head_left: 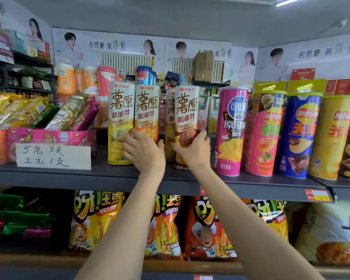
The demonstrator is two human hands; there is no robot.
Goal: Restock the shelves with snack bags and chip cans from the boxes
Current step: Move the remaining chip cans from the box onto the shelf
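Shelf (101, 176) already well filled: tall cartons at the fingers, cans (297, 136) packed side by side to the right of the right fingers, bags (164, 225) crowding the tier below both wrists. Probably late in this stretch of restocking; no supply box in view, so no telling how much stock is left.

Brown carton (187, 114) upright near the shelf's front edge, gripped low down by the right hand (192, 150), fingers (202, 136) curled round its right side and thumb at its left. Seemingly being seated or squared up, not yet let go. A like carton close behind it, half hidden.

Orange carton (147, 110) and yellow carton (120, 118) upright, touching each other, under the left hand (143, 150): fingers (129, 138) spread fairly straight across their lower fronts, thumb out to the right, pressing rather than gripping.

Open room: a narrow gap between the two thumbs, orange carton on one side, brown on the other; likely space for closing ranks, hardly for a whole new carton. Little slack right of the right fingers, with the pink can (231, 130) just beside the brown carton. Left of the left fingers, dark bare board, then a handwritten sign (53, 156) at the lip.

Front edge directly below both palms: tall narrow cartons, probably easy to tip forward off it.
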